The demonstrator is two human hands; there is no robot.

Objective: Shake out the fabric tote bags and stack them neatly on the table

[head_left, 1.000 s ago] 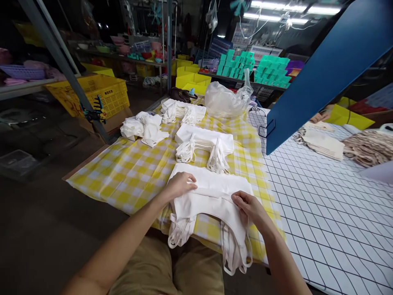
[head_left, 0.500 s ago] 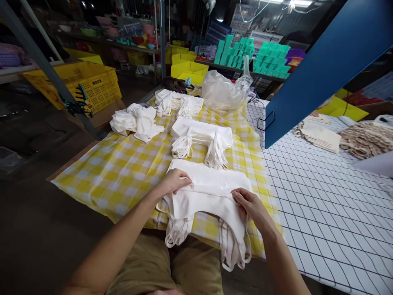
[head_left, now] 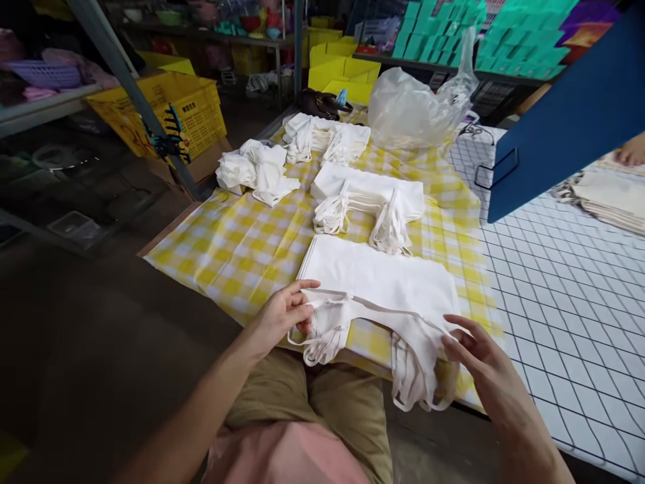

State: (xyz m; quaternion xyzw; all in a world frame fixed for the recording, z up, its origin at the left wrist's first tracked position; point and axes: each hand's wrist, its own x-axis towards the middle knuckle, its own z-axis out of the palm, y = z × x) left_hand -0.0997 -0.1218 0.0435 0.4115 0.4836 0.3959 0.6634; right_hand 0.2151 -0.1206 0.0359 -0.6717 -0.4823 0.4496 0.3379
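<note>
A stack of white cloth pieces with straps lies at the near edge of the checked tablecloth, its straps hanging toward my lap. At the left side of the stack, my left hand pinches the edge of the top white cloth between thumb and fingers. My right hand grips the same cloth at its right corner, thumb against the fingers. The top cloth's near edge is raised slightly between both hands. Just beyond lies a second strapped white stack.
Farther back are another white stack, a crumpled white cloth pile and a clear plastic bag. A blue panel slants over the grid-patterned cloth at right. Beyond the left edge stands a yellow crate. Another person's hand shows far right.
The view has shifted, so the table sits farther right and higher. Both hands have moved nearer the strap side of the stack and farther apart, with the top cloth's edge drawn toward me.
</note>
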